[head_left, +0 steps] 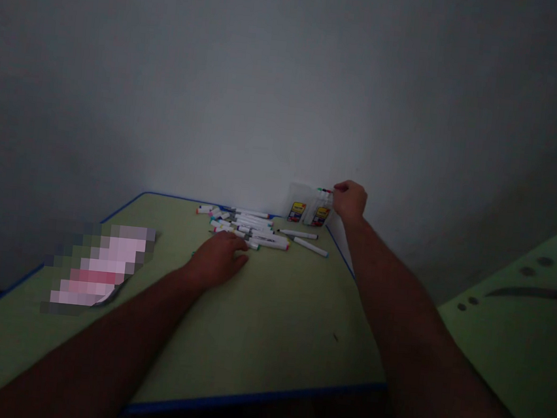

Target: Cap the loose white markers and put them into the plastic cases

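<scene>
Several white markers (252, 223) with coloured ends lie in a loose pile at the far side of the table. My left hand (217, 259) rests at the near edge of this pile, fingers stretched out and thumb apart. Two clear plastic cases with printed labels stand upright at the far right corner. The left case (297, 204) looks see-through above its label; the right case (318, 207) has markers with dark, red and green ends in its top. My right hand (351, 201) is beside the right case, fingers pinched at its upper edge. What the fingertips hold is too small to make out.
The pale green table (266, 339) has a blue edge and touches a plain wall (251, 88). A pixelated flat object (100, 271) lies at the left. Two single markers (310, 246) lie right of the pile. A green panel (521, 351) with dark patterns stands at the right.
</scene>
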{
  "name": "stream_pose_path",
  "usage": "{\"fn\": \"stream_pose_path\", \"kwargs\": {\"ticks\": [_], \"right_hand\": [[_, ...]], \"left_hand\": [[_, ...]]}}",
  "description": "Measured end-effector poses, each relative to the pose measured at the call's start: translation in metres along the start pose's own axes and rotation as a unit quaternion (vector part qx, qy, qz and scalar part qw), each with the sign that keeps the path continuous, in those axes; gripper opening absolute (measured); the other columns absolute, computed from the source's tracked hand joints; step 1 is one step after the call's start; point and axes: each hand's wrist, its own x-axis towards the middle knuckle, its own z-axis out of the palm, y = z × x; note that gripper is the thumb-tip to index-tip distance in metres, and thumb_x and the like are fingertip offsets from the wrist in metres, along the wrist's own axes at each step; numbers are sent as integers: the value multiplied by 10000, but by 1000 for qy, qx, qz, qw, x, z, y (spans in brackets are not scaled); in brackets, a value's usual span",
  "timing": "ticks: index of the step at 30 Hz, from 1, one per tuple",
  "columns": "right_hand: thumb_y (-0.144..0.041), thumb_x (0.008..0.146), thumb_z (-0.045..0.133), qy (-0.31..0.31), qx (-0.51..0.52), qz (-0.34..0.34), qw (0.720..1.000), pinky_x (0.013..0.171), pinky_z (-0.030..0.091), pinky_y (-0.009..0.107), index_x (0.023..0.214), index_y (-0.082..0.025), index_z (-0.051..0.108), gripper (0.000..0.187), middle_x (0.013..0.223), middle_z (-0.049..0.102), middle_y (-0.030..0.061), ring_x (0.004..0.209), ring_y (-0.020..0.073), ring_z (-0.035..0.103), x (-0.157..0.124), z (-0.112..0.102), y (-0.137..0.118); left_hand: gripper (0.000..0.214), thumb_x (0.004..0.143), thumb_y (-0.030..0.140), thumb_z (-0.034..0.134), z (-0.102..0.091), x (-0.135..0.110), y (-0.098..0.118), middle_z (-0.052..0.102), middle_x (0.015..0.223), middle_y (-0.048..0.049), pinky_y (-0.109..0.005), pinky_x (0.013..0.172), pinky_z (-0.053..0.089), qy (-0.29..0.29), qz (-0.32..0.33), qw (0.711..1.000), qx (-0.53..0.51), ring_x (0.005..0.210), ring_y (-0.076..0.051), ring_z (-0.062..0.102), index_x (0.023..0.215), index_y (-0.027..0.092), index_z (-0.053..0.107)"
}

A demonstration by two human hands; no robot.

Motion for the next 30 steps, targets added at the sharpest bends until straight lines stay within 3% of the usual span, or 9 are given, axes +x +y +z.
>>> {"fn": "stream_pose_path", "kwargs": {"ticks": [10,14,20,30], "right_hand": [[-213,776,704,-120,95,35,988,791,519,281,839,-186,762,90,869,770,53,833,199,706,-110,9,-26],[-256,828,652,-154,119,47,980,774,512,277,838,-188,761,129,868,773,49,818,194,705,-140,17,-34],[-166,818,609,-178,92,-91,976,802,496,308,870,-188,771,172,855,761,43,808,193,682,-162,23,-28],[-129,847,611,-260,77,-204,941,887,503,322,1013,-194,771,239,987,768,54,881,189,688,-177,29,-33]], "left_hand": [[331,893,296,479,-12,0,-16,752,1058,-114,-372,934,500,29,-39,999,20,1033,-263,666,1009,177,765],[341,899,267,489,-30,0,-26,761,1093,-99,-341,928,499,68,-133,989,-7,1014,-240,687,1088,180,759],[311,882,258,542,-54,0,-38,768,1099,-101,-333,923,501,111,-254,961,-19,1024,-243,693,1073,180,775],[294,839,169,562,-54,-6,-46,766,1110,-118,-353,899,510,51,-288,956,16,1039,-270,692,1025,180,789]]}}
